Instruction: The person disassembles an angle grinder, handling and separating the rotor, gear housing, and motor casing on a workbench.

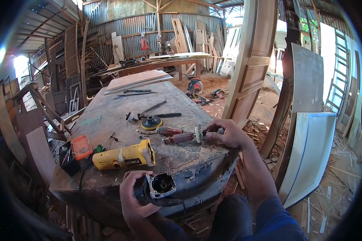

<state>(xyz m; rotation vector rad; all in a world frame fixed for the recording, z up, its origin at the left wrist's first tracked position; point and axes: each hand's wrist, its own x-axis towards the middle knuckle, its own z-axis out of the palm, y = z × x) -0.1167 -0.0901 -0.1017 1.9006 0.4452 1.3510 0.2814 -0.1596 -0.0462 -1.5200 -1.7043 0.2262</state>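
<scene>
My left hand [133,197] is wrapped round a dark gear housing [163,195] at the table's near edge, its open face with a pale metal rim turned up. Gears show dimly inside. On the right, the fingers of my right hand [228,133] pinch the shaft end of a motor armature [178,138], beside its pale fan [198,134]. The armature lies low over the tabletop. A yellow power tool body [120,157] rests on its side left of the housing. Behind the armature are a red-and-grey-handled screwdriver [169,130] and a round black-and-yellow backing pad [152,123].
The worn workbench [108,116] carries a black box [69,160] with an orange tray [81,147], a hammer-like tool [151,109] and stacked boards [138,78]. A wooden door panel [251,68] stands at its right. A circular saw [195,86] and wood scraps lie on the floor.
</scene>
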